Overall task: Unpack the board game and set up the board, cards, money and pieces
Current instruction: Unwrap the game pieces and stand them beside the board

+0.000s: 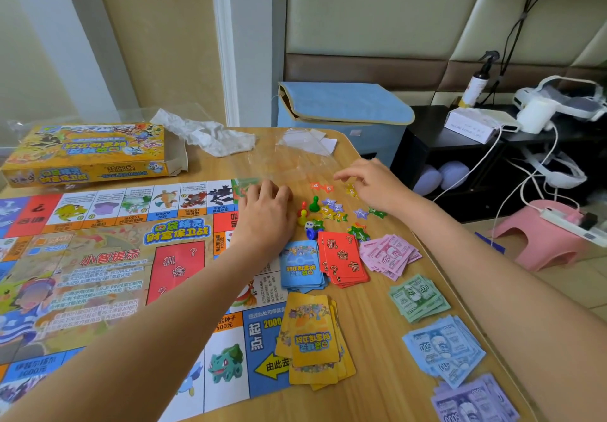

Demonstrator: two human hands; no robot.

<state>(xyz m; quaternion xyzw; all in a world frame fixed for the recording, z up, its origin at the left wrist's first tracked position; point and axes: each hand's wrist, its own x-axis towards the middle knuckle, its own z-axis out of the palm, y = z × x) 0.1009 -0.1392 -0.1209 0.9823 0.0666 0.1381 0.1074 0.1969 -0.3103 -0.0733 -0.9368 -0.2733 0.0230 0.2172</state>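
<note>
The paper game board lies unfolded on the left of the wooden table. Right of it lie blue cards, red cards and yellow cards, then pink money, green money, blue money and purple money. Pawns, a die and star tokens are scattered above the cards. My left hand rests with curled fingers at the board's corner beside the pawns. My right hand pinches a yellow star token.
The opened game box sits at the back left with crumpled white paper beside it. Clear plastic bags lie behind the tokens. A blue storage box, a dark shelf and a pink stool stand past the table's right edge.
</note>
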